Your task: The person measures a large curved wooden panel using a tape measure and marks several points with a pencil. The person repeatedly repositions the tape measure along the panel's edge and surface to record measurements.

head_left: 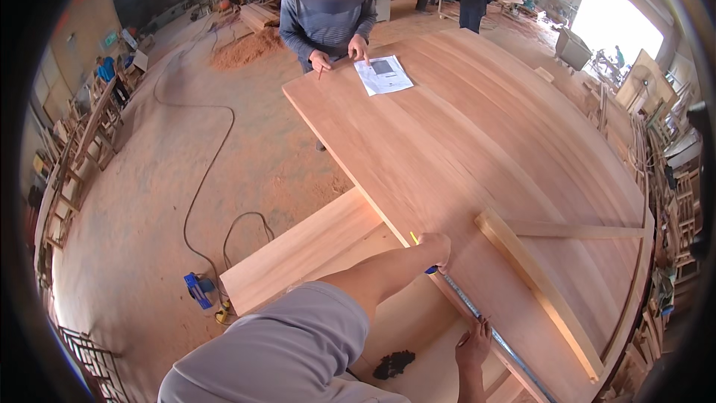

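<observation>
My left hand is closed at the near edge of a large wooden panel, round a tape measure whose blue end shows below the fist. A thin yellow stick, perhaps a pencil, pokes out above that fist. From there the pale tape blade runs along the panel's edge toward the lower right. Further down the blade, my right hand has its fingers closed over it at the panel's edge. The exact grip of the right fingers is partly hidden.
Wooden bars lie on the panel's right part. Opposite, a person points at a paper drawing, a red pencil in one hand. Beneath, a plank juts left. A blue power tool and a cable lie on the floor.
</observation>
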Tool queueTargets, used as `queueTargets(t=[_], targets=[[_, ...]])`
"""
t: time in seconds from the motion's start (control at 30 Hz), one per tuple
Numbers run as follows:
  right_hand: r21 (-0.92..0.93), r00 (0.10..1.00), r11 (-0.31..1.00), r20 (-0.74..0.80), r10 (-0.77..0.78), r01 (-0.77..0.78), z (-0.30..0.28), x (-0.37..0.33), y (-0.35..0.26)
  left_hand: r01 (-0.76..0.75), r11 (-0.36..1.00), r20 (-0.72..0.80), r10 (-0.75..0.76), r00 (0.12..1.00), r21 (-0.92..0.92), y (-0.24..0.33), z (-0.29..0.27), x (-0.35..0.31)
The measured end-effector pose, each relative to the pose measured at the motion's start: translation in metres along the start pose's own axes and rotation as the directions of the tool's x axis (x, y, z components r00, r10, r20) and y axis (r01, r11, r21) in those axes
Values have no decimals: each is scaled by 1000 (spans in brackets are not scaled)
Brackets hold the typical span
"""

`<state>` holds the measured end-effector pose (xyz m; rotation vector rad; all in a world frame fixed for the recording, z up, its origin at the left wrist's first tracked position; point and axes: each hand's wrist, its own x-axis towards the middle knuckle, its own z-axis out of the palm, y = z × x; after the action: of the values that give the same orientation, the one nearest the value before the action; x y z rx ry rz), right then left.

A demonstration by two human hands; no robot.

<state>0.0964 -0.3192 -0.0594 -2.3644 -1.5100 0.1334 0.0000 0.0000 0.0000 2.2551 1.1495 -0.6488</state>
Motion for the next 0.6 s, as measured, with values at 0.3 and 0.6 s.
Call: queueTargets(t=[0.3, 0.6], targets=[[-53, 988, 991, -91, -127, 123, -4, 10, 3, -4, 1000, 16, 3, 1000, 26, 0, -1, -1], [-46, 986, 991, -110, -127, 123, -7, 17, 6, -39, 999, 10, 39, 999, 9, -3, 5, 7]])
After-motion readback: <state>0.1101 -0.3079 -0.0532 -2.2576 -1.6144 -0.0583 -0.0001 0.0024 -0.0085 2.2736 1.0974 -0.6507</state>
